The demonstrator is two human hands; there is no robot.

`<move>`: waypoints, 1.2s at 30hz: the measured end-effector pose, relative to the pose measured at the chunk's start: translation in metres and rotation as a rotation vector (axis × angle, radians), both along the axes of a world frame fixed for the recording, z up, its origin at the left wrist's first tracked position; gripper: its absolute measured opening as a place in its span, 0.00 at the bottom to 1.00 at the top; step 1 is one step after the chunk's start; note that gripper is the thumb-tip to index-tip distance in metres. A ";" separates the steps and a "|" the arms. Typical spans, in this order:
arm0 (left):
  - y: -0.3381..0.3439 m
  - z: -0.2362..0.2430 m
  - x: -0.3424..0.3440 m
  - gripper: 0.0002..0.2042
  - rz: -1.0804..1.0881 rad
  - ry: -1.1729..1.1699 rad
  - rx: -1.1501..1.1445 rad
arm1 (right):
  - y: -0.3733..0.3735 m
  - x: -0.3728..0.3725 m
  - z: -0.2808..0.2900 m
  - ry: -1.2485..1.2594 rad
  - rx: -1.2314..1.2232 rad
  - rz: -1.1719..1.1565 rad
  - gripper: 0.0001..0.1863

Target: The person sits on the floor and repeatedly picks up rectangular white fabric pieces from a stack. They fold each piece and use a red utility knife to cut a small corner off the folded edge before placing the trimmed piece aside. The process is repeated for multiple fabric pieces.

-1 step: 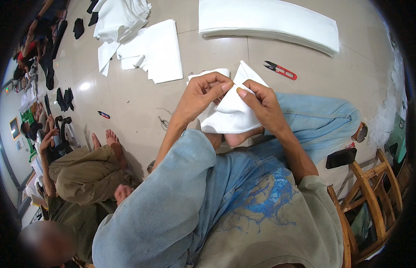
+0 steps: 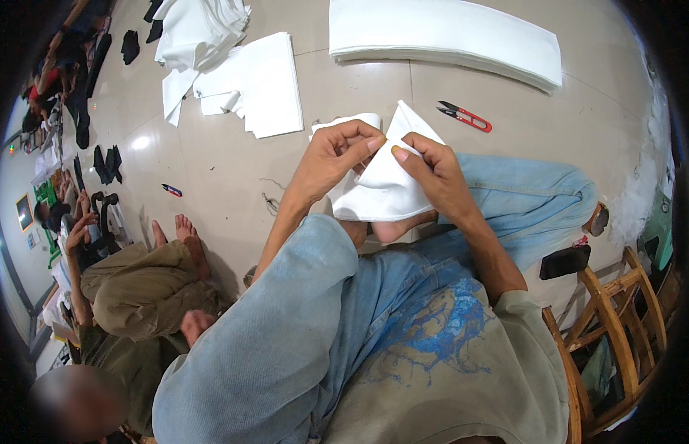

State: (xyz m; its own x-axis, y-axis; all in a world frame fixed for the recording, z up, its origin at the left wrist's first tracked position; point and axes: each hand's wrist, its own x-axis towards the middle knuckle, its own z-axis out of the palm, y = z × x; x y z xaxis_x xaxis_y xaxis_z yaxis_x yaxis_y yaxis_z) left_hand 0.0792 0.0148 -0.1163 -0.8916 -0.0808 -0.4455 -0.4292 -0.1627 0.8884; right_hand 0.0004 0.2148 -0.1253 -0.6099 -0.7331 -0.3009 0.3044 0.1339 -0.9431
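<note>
Over my bare feet I hold a piece of white cloth (image 2: 392, 194), folded up to a pointed corner. My left hand (image 2: 338, 157) is closed in a pinch, thumb against forefinger, at the cloth's upper left edge. Whether a thread is also between those fingertips is too small to tell. My right hand (image 2: 435, 172) pinches the same cloth close beside it, thumb on top. Behind my left fingers another white folded piece (image 2: 370, 120) partly shows. Red-handled thread snips (image 2: 466, 117) lie on the floor beyond my right hand.
A long stack of white cloth (image 2: 444, 37) lies ahead, and more white pieces (image 2: 266, 89) are at the far left. Blue snips (image 2: 172, 190) and loose dark thread (image 2: 270, 203) are on the floor. A co-worker's legs (image 2: 144, 285) are at my left, a wooden chair (image 2: 618, 348) at my right.
The co-worker's hand near my left knee has shifted slightly down and left. My hands and the white cloth have not visibly moved.
</note>
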 end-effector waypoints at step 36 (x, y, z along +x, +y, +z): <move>-0.002 -0.008 0.006 0.09 -0.052 -0.012 -0.004 | 0.000 0.003 -0.007 -0.018 0.042 0.063 0.15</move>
State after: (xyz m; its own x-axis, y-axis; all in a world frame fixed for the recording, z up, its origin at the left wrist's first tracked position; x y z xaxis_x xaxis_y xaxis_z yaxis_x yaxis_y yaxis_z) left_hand 0.0855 0.0133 -0.1241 -0.8894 -0.0364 -0.4556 -0.4472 -0.1369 0.8839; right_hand 0.0037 0.2149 -0.1322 -0.5576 -0.7560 -0.3427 0.3106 0.1929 -0.9308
